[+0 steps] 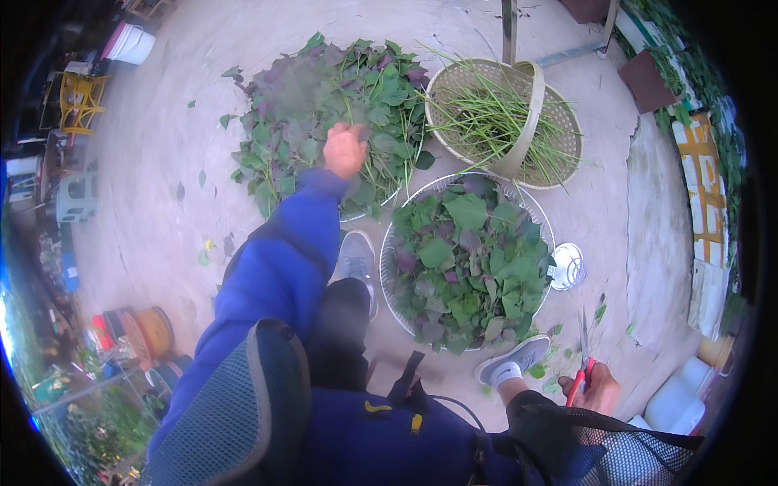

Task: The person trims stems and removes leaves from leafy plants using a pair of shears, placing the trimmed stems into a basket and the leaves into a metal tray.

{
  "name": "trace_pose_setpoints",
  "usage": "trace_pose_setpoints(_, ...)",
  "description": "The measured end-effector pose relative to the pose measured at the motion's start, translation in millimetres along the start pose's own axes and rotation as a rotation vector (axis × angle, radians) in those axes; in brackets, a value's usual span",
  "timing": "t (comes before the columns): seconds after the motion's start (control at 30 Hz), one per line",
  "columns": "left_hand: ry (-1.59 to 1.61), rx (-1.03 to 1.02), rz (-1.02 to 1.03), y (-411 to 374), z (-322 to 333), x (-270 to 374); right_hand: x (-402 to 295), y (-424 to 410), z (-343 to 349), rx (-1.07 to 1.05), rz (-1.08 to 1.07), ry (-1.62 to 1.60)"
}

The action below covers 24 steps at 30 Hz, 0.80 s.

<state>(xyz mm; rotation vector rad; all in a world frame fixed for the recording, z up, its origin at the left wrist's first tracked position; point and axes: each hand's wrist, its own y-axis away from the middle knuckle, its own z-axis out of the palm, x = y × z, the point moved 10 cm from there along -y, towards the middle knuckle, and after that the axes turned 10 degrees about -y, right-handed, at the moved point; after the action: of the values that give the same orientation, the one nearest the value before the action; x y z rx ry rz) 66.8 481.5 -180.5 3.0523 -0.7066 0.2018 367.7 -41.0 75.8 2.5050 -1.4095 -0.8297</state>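
Observation:
My left hand (345,150) reaches into a heap of green and purple leafy vines (292,97). Its fingers are curled among the stems, but whether they pinch one is unclear. Low on the right, my right hand (598,389) holds scissors (585,364) with red handles, blades pointing away from me. Between my feet, a round basket with a pale rim (384,267) is filled with loose leaves (468,261). Beyond it, a woven bamboo basket (447,143) with an arched handle (527,127) holds thin green stems (486,115).
A clear container with a silvery top (568,266) stands right of the leaf basket. Scattered leaves (536,372) lie by my right shoe (516,358). A white bucket (135,44) and yellow chair (82,103) are far left; a taped foam box (705,188) lines the right side.

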Motion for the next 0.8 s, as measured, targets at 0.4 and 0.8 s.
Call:
trace_pose_setpoints(0.4,-0.465,-0.283,0.817,29,54,125,-15,-6,13,-0.038,-0.046,0.048)
trace_pose_setpoints(0.8,-0.583,-0.328,0.593,43,38,46,-22,-1,12,-0.05,-0.03,0.033)
